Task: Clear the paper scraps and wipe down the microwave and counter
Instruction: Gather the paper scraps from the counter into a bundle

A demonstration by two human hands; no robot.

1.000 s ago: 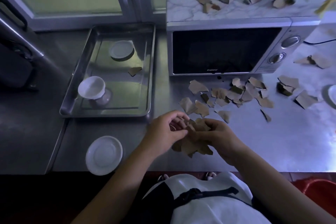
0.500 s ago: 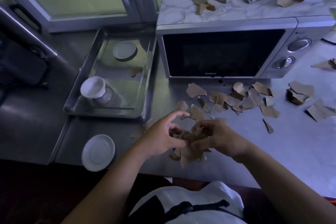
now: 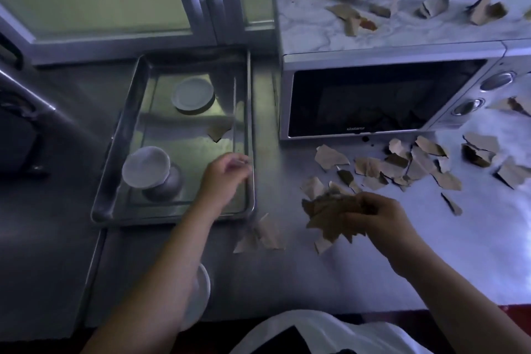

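Brown torn paper scraps (image 3: 330, 215) bunched in the clenched right hand (image 3: 382, 220); left hand (image 3: 224, 174), blurred, grip indeterminate, above rectangular steel tray (image 3: 143, 217). Gathering step; next, probably the tray's lone scrap (image 3: 219, 131).

Brown paper scraps (image 3: 402, 164) lie on the grey steel surface (image 3: 316, 276); the microwave (image 3: 373, 100) is silver, black-doored, with a white marbled top.

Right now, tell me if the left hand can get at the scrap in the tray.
Probably yes: the left hand is over the tray, and nothing lies between it and the scrap.
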